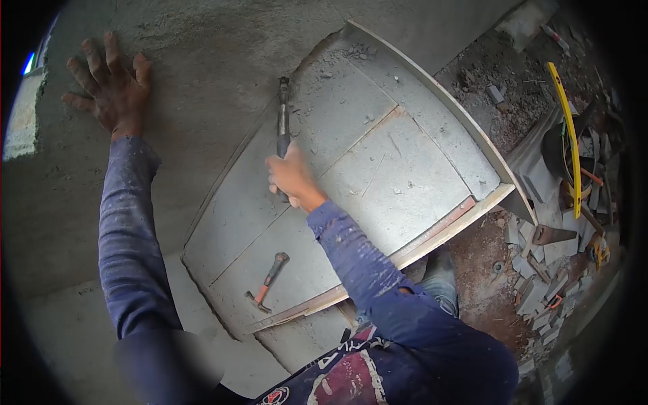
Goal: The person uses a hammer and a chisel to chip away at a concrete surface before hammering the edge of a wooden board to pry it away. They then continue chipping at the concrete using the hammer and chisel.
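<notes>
My left hand [111, 91] lies flat with spread fingers against the grey plastered wall [202, 74] and holds nothing. The fingers of my right hand [294, 177] are wrapped round the dark grip of a hammer [283, 121]. Its far end is at the seam where the wall meets a grey tiled slab [385, 182]. On the slab, nearer my body, lies a second hammer [268, 282] with an orange and black handle, touched by neither hand.
Crumbs of mortar [358, 54] are scattered over the slab's far end. A raised strip [439, 88] edges its right side. Beyond, on the floor, are a yellow spirit level [567, 135], a handsaw [553, 235], a dark bucket [557, 150] and broken tile pieces [533, 297].
</notes>
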`<state>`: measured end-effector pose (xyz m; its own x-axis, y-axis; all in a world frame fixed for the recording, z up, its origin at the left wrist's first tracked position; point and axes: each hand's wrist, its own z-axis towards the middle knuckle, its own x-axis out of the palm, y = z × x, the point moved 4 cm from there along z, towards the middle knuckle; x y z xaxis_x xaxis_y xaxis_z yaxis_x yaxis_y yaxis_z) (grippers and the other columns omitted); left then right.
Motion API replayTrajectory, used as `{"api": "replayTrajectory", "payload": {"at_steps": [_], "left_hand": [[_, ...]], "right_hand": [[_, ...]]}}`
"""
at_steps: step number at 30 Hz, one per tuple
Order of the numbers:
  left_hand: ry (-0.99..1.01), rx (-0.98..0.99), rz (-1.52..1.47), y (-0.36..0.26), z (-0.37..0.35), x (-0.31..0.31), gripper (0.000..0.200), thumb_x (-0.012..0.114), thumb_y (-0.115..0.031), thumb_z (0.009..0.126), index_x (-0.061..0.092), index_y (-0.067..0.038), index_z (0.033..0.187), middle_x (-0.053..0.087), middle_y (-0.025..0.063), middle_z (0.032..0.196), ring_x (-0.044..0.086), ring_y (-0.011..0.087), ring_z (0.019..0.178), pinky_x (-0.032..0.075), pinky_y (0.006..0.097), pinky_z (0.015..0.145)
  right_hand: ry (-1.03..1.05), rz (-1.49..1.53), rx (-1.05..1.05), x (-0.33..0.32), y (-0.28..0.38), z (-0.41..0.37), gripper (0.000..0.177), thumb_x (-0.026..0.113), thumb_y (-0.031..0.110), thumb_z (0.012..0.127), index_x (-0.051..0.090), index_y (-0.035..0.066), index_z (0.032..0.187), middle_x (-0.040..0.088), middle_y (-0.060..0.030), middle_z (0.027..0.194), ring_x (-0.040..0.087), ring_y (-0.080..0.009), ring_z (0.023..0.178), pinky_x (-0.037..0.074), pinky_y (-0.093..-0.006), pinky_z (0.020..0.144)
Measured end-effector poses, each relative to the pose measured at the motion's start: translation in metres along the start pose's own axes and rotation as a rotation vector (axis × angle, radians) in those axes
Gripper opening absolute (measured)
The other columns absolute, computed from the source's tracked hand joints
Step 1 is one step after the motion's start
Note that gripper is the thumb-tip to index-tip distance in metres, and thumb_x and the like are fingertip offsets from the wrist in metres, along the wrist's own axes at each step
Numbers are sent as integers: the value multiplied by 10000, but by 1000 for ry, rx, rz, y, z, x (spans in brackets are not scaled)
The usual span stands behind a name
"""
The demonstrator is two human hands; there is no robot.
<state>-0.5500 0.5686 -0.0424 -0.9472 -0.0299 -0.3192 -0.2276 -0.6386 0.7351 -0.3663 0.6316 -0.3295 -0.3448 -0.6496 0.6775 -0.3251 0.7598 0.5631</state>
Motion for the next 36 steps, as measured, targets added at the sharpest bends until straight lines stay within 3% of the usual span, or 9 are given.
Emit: {"api": "replayTrajectory", "payload": {"at_steps": [5, 12, 15, 16, 18, 30, 32, 34, 36], "left_hand": [[-14, -14, 4, 0, 2, 1, 663, 447, -631, 957, 210, -361, 1515, 111, -26, 1572, 29, 292, 1508, 110, 782, 1106], [6, -10, -12, 0, -1, -2, 661, 423, -646, 949, 171, -403, 1510, 85, -27, 1585, -22, 289, 1515, 109, 799, 1097], [6, -17, -16, -1, 0, -2, 674, 427, -653, 943, 163, -407, 1512, 90, -31, 1582, -11, 286, 1515, 97, 793, 1103], [8, -2, -26, -2, -3, -4, 674, 427, -653, 943, 163, -407, 1512, 90, -31, 1582, -11, 286, 1515, 97, 793, 1103], [-5, -17, -1, -2, 1, 0, 672, 426, -653, 944, 163, -409, 1512, 91, -33, 1582, -6, 276, 1516, 84, 783, 1111], [21, -8, -33, 1, -1, 0, 678, 423, -658, 939, 178, -390, 1512, 79, -26, 1578, -43, 294, 1509, 101, 800, 1094], [17, -14, -19, 4, -3, 0, 680, 423, -661, 938, 177, -393, 1513, 79, -27, 1580, -38, 296, 1509, 105, 800, 1093], [-6, -1, -31, 2, 2, 1, 682, 423, -663, 936, 176, -396, 1513, 79, -28, 1582, -34, 297, 1510, 109, 800, 1093], [6, -7, 9, 2, -3, 4, 692, 423, -669, 935, 163, -402, 1518, 83, -31, 1585, -18, 294, 1511, 114, 799, 1092]], "right_hand": [[102, 362, -346, -58, 106, -69, 254, 632, 96, 904, 384, 95, 962, 434, 36, 703, 449, -45, 495, 431, -244, 401], [-623, 591, -1394, -111, 189, -91, 184, 572, 103, 934, 393, 100, 976, 445, 38, 652, 445, -48, 491, 444, -234, 444], [-619, 383, -568, -16, 31, -3, 182, 523, 46, 915, 381, 56, 1028, 503, -17, 723, 480, -60, 494, 459, -260, 417], [-74, 324, -28, 9, -5, 11, 184, 544, 52, 904, 386, 60, 998, 487, -8, 706, 469, -64, 491, 409, -264, 403], [92, 513, 84, 2, -7, 11, 165, 549, 54, 923, 394, 87, 965, 416, 54, 658, 406, -53, 467, 357, -245, 397], [-819, 485, -1428, -104, 183, -85, 202, 570, 156, 965, 392, 75, 914, 453, 20, 629, 451, -48, 447, 467, -229, 393], [-820, 376, -723, -28, 64, -22, 210, 570, 154, 947, 423, 36, 1038, 469, -28, 640, 491, -96, 459, 509, -270, 414], [27, 256, 115, -2, -22, 18, 275, 613, 97, 896, 398, 16, 1048, 464, -12, 675, 482, -108, 484, 468, -327, 424], [58, 204, 40, -27, 11, 1, 268, 612, 90, 899, 391, 24, 1034, 451, 1, 672, 460, -91, 478, 440, -302, 411]]}}
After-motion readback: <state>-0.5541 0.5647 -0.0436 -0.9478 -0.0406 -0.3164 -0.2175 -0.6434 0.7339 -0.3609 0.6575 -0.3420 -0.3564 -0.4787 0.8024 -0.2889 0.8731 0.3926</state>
